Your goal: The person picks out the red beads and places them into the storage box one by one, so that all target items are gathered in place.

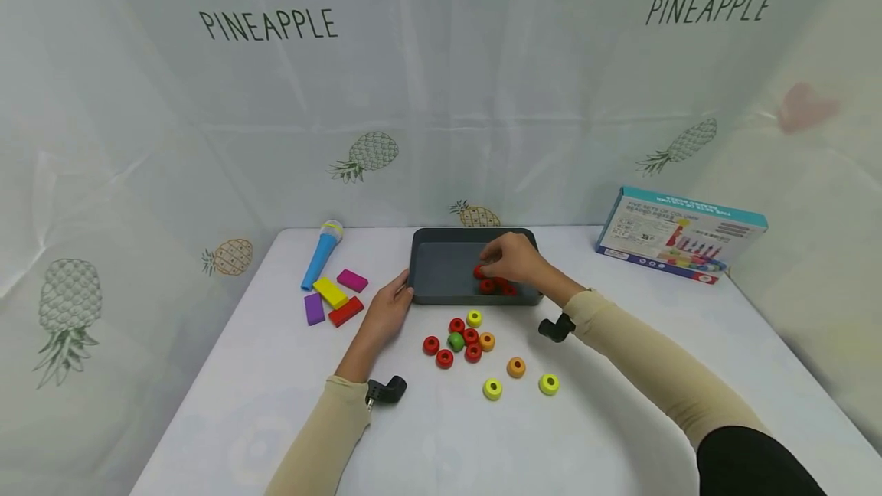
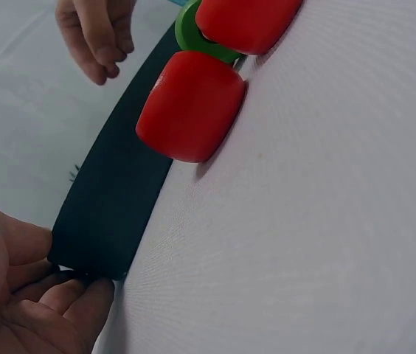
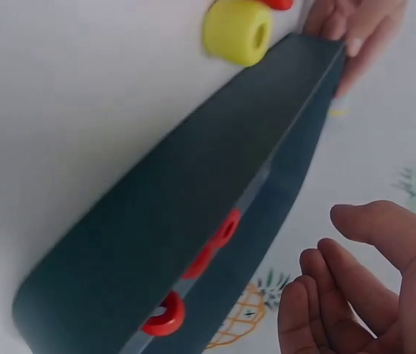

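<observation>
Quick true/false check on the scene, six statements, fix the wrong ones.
1. The left hand grips the left side of the tray. True.
2. The green bead sits inside the tray. False: the green bead is on the table, in front of the tray.
3. The toy microphone lies left of the tray. True.
4. The box is on the left side of the table. False: the box is on the right.
5. The right hand is over the tray. True.
6. Only yellow beads show in the tray. False: those are red beads.
</observation>
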`<state>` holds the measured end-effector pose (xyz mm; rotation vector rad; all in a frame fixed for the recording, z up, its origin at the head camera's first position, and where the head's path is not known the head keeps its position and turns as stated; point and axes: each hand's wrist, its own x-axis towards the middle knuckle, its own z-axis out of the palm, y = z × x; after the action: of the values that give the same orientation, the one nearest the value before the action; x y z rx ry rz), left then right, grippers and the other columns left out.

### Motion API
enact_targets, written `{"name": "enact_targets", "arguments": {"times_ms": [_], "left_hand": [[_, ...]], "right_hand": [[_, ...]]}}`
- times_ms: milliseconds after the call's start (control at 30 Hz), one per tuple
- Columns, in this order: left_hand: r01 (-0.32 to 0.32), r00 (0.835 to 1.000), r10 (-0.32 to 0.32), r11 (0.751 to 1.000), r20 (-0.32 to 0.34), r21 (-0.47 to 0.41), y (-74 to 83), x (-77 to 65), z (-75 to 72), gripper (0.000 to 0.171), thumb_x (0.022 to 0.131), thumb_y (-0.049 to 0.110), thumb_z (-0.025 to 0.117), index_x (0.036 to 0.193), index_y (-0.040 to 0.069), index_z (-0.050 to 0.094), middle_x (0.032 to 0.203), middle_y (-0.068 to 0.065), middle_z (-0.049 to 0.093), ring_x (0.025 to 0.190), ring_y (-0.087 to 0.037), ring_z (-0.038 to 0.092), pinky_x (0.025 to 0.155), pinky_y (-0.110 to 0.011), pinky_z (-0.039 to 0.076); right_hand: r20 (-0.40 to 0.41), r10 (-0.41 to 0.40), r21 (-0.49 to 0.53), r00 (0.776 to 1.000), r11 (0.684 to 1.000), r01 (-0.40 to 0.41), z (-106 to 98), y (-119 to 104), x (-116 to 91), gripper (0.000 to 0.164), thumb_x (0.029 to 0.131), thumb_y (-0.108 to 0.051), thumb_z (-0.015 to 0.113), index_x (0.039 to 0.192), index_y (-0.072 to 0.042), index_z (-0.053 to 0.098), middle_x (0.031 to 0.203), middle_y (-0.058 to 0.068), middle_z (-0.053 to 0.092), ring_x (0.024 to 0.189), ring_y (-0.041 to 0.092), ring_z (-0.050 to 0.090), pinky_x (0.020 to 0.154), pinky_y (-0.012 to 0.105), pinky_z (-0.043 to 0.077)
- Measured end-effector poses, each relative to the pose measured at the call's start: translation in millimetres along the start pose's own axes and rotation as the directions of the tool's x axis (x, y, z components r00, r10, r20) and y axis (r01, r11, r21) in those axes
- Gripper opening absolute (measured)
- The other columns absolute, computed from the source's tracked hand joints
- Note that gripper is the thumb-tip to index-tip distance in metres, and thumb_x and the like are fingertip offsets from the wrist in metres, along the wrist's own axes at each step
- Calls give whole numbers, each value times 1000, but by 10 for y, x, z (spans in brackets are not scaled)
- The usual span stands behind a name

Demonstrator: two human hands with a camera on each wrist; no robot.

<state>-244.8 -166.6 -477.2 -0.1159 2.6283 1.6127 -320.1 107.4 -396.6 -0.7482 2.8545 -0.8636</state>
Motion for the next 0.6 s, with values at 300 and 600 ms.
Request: {"name": "enact_targets", "arguments": {"times_ms": [300, 600], "left_hand": [[-1, 1000, 1, 1000, -9, 15, 1, 1, 0, 55, 106, 32, 49, 159, 27, 35, 162, -2, 40, 152, -27, 34, 122, -51, 31], [-33, 999, 33, 999, -4, 12, -10, 2, -6, 55, 107, 31, 48, 159, 24, 35, 162, -2, 40, 152, -27, 34, 123, -50, 30]], "right_hand": [[30, -107, 27, 994, 994, 106, 44, -173, -229, 28, 83, -15, 82, 107, -2, 78, 103, 11, 77, 81, 13, 66, 69, 24, 57], [70, -194, 47, 978, 980, 191, 161, -309, -461, 25, 81, -13, 84, 103, -3, 79, 100, 8, 76, 83, 13, 64, 73, 22, 57]]}}
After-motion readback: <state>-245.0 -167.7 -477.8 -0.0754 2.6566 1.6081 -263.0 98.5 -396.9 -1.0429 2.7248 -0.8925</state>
